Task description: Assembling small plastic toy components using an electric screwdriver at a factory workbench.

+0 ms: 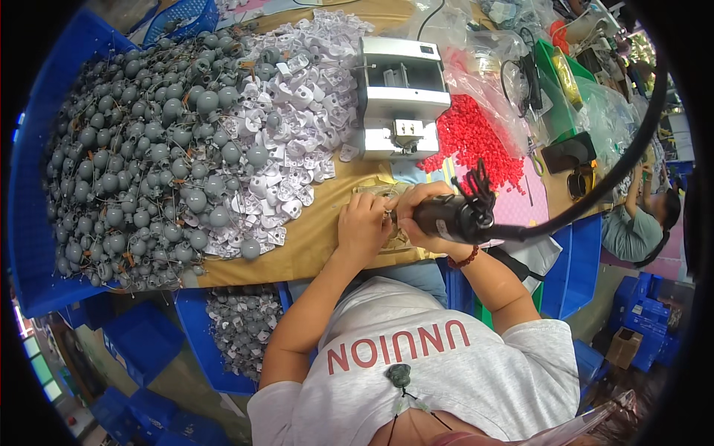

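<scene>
My right hand (pixel 413 212) is wrapped round a black electric screwdriver (pixel 445 220), which lies nearly level with its tip toward the left. A bundled black cord (pixel 474 182) sits at its back end, and a thick cable runs off to the upper right. My left hand (pixel 363 227) is closed at the screwdriver's tip, pinching a small part that the fingers mostly hide. Both hands meet over a taped patch at the table's near edge. Just beyond them stands a silver-and-black box-shaped machine (pixel 403 97), perhaps a screw feeder.
Left lies a heap of round grey parts (pixel 149 156) with thin wires, beside a pile of white plastic pieces (pixel 301 111). Small red pieces (pixel 476 137) spread right of the machine. Blue crates (pixel 141 342) stand below. Another person (pixel 636 227) sits far right.
</scene>
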Available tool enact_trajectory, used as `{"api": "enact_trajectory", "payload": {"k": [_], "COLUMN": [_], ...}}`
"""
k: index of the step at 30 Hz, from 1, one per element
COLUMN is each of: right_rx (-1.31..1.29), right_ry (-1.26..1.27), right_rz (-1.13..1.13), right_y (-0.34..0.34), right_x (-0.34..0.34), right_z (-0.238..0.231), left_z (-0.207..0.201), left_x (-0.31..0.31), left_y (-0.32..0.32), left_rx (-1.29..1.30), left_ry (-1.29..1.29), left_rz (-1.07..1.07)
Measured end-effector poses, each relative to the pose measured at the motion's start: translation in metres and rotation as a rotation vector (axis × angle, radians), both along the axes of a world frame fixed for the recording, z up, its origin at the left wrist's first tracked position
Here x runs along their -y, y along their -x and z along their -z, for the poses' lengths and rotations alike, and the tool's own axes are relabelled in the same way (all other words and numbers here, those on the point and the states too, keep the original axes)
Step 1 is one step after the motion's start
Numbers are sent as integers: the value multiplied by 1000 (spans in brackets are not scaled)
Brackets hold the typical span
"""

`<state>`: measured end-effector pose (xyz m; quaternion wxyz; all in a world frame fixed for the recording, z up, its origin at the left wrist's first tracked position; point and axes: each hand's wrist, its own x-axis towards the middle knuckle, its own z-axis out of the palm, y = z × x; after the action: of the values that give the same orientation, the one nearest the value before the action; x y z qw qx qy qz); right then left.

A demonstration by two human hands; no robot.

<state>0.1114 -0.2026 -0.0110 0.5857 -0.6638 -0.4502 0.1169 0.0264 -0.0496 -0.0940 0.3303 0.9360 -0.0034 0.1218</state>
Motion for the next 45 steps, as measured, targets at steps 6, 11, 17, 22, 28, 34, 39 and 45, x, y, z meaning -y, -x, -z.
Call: {"api": "enact_trajectory", "payload": {"k": [6, 11, 17, 22, 28, 34, 39, 45], "right_rx": [-247, -529, -476, -302, -534, -654, -801, -598], "right_ry": [5, -113, -229, 146, 195, 94, -89, 44], "right_rz": [115, 509, 802, 581, 344, 405, 426, 401], "right_y": [-3, -29, -80, -10, 7, -5, -3, -21], "right_x": [1, -3, 36, 46, 11, -14, -25, 34], "right_z": [2, -40, 25, 64, 78, 90, 87, 81], "left_z": [-3, -9, -1, 17, 10, 5, 5, -23], "left_x": [-1, 1, 7, 10, 10, 9, 8, -19], "left_y": [0, 1, 6, 15, 13, 9, 9, 52], "left_rx": [-54, -32, 78, 224, 218, 161, 137, -8], "left_ry": [-25, 21, 109, 145, 132, 134, 141, 266], "left_rz": [2, -47, -11, 20, 38, 27, 25, 6]}}
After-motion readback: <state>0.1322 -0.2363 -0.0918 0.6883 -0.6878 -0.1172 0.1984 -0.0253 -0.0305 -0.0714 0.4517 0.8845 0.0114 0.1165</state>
